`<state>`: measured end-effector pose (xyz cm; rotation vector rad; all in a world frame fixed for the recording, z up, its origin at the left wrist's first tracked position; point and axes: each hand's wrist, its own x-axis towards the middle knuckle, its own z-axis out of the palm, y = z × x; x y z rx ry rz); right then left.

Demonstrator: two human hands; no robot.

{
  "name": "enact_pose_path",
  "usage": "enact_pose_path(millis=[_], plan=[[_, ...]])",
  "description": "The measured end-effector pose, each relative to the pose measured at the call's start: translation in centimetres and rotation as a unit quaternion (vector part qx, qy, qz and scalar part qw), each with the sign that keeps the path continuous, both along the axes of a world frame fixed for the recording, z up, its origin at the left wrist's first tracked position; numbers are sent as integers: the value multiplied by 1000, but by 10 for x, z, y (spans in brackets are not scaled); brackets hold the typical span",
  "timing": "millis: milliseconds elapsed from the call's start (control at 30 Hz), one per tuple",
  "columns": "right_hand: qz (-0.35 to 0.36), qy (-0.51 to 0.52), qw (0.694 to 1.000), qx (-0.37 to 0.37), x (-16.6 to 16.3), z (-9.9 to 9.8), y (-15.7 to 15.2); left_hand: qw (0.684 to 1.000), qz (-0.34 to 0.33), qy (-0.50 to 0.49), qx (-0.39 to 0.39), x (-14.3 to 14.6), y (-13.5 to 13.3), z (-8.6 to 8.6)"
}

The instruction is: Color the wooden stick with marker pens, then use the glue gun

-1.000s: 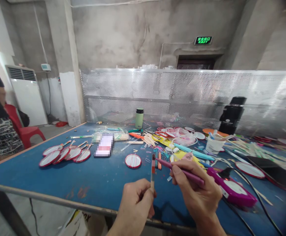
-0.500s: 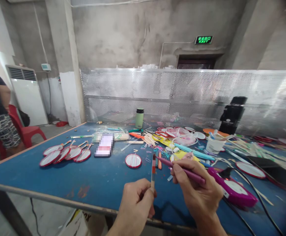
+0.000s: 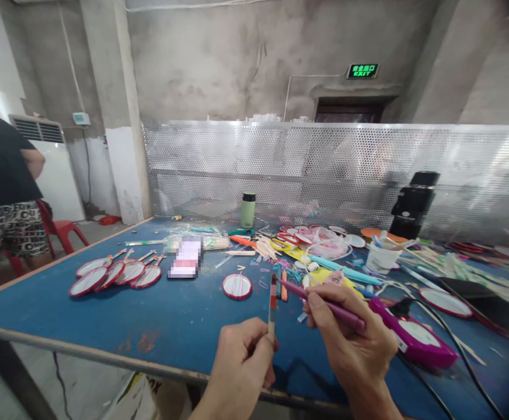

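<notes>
Upright between the thumb and fingers of my left hand (image 3: 246, 361) is a thin wooden stick (image 3: 272, 306), with orange, grey and dark brown bands on its upper part. My right hand (image 3: 353, 335) is closed around a purple pen (image 3: 324, 303), held like a writing tool. The pen's tip meets or nearly meets the dark top of the stick. Beyond my hands a round white disc with a red rim (image 3: 237, 286) lies on the blue table (image 3: 184, 326). Orange and dark crayon-like sticks (image 3: 284, 286) lie just behind the banded stick.
Several red-rimmed discs (image 3: 125, 272) overlap at the left, near a phone (image 3: 186, 258). A green bottle (image 3: 248, 210) stands at the back. Rightward are a white cup (image 3: 382, 258), a purple power strip (image 3: 416, 335) with cables, and scattered sticks. A person (image 3: 7, 192) stands at the far left.
The person at the far left has moved rightward, further into view. My hands, the stick and the pen are almost unchanged.
</notes>
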<state>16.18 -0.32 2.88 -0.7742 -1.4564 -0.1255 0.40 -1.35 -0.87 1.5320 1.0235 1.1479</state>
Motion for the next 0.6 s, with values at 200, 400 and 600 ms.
enact_pose_path(millis=[200,400,600], plan=[[7,27,1000,8,-4,0,0,1000,4,4,3,0,1,1],[13,-6,1000,5,-3,-1,1,1000,-4,4,1,0,2,0],[1,22,1000,18,-2,-2,3,1000,0,6,1,0,1,-1]])
